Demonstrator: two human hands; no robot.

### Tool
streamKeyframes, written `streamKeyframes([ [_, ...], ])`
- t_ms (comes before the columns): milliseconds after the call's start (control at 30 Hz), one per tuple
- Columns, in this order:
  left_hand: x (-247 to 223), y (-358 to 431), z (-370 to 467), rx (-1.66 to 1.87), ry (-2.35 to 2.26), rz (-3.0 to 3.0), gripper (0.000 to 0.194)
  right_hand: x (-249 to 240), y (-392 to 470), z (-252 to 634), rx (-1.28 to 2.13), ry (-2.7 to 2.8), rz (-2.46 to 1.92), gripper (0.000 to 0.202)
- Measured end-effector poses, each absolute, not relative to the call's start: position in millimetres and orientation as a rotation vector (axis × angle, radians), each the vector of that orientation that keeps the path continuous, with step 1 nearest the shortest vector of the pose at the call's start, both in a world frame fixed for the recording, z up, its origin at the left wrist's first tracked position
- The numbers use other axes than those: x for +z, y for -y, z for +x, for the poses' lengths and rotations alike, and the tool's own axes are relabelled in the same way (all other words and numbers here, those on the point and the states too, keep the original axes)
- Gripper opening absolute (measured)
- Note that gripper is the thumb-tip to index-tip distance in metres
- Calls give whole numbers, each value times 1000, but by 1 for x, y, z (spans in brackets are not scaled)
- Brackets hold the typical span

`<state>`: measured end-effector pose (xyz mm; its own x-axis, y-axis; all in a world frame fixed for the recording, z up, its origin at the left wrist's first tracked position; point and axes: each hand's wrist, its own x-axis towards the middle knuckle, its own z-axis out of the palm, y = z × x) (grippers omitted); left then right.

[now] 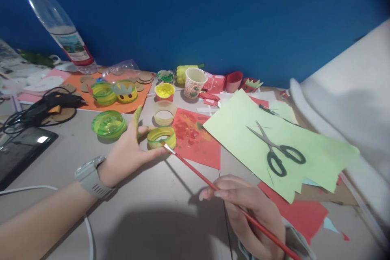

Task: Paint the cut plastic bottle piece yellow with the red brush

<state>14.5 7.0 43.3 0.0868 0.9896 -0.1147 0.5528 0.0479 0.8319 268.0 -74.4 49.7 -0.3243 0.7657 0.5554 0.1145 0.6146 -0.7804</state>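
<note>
My left hand [131,142], with yellow-green paint on its index finger, grips a ring [161,140] painted in yellow and green streaks. The thumb lies along the ring's near side and other fingers are behind its left edge. In my right hand [250,211] is a paintbrush [195,169] with a red handle. Its bristles meet the near rim of the painted ring. Just behind stands a paler ring [164,113]. Red paint is smeared on a red paper sheet [210,158] to the right. A green-streaked bowl [109,125] sits left of my left hand.
Cups of yellow paint [165,91] and green paint [166,77] stand near a paper cup [195,83]. Scissors [276,148] lie on light green paper [319,146]. At left are a glue gun [57,101], a dark tablet-like device [24,152] and a tall bottle [65,34].
</note>
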Motion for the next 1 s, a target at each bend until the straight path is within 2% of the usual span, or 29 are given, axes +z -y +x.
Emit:
streamKeyframes([
  [167, 43, -8, 15, 703, -1614, 1617, 133, 48, 75, 269, 751, 1761, -788, 31],
  [333, 43, -7, 15, 729, -1556, 1614, 126, 51, 74, 268, 768, 1815, -721, 33],
  [867, 44, -8, 14, 699, -1603, 1610, 131, 48, 77, 273, 739, 1687, -892, 28],
  [1000, 43, -8, 13, 703, -1598, 1634, 128, 48, 75, 274, 767, 1759, -794, 32],
])
